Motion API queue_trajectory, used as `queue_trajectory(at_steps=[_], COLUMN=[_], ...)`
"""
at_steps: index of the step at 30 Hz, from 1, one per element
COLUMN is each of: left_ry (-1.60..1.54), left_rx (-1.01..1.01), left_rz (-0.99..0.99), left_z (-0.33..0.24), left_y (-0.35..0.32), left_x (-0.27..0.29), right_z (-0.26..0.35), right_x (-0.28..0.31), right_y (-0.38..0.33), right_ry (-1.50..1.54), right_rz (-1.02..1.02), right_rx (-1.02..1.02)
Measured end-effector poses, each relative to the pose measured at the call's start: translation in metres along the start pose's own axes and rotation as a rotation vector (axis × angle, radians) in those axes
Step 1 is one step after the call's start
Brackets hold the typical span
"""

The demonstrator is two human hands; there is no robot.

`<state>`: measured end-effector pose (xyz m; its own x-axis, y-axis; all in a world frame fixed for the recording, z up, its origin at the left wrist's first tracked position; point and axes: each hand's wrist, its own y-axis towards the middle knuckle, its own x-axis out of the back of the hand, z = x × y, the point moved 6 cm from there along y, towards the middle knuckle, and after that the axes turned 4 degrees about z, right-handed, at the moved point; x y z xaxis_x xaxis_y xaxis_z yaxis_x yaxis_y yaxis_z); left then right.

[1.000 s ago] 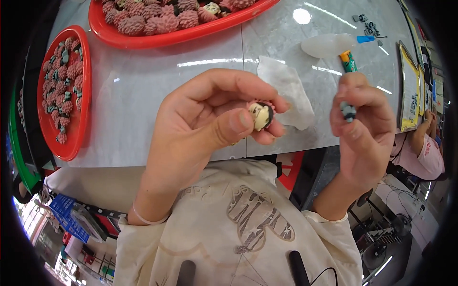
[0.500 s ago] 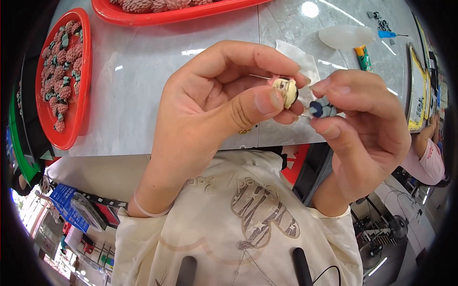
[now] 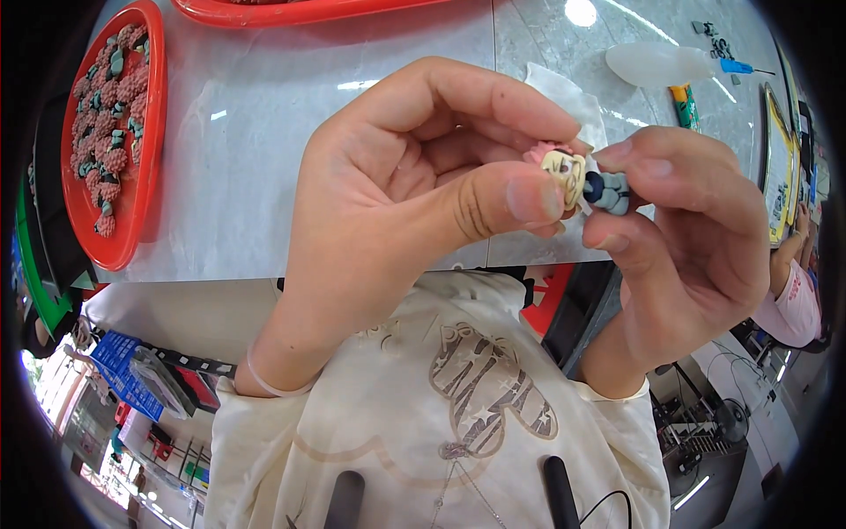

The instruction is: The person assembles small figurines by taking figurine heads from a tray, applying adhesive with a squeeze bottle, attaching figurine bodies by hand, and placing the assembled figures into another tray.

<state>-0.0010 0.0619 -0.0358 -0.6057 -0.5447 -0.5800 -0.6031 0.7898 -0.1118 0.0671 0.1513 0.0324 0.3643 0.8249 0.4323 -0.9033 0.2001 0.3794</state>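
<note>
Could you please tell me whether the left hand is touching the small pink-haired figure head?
Touching: the head view shows the left hand pinching the figure head between thumb and fingers.

We count one left hand, one right hand, one figurine head, one figurine body; one left red tray along the table's left edge, one far red tray well off its near edge; one bottle, one tube, one cloth.

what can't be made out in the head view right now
Head view:
Figurine head: partly hidden by the left hand.
White cloth: partly hidden by the same hand.
Large red tray: mostly cut off by the top edge.
Loose dark grey pieces: too small to identify.
</note>
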Motion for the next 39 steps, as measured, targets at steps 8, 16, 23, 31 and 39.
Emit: queue_trajectory(at_steps=[8, 16, 23, 31, 39], left_ry=[-0.009, -0.018, 0.038, 0.062, 0.240], left_rx=[0.002, -0.050, -0.106, -0.094, -0.012], left_rz=[-0.010, -0.018, 0.009, -0.013, 0.116], left_z=[0.000, 0.000, -0.001, -0.005, -0.026], left_y=[-0.001, -0.003, -0.004, -0.001, -0.011], left_x=[0.000, 0.001, 0.000, -0.001, -0.009], right_z=[0.002, -0.006, -0.008, -0.016, -0.017], right_x=[0.002, 0.002, 0.002, 0.004, 0.006], right_y=[-0.001, -0.001, -0.005, 0.001, 0.004], right_ry=[-0.094, 0.015, 0.031, 0.011, -0.046], right_rz=[0.086, 0.077, 0.050, -0.013, 0.112], right_rx=[0.133, 0.097, 0.089, 0.063, -0.040])
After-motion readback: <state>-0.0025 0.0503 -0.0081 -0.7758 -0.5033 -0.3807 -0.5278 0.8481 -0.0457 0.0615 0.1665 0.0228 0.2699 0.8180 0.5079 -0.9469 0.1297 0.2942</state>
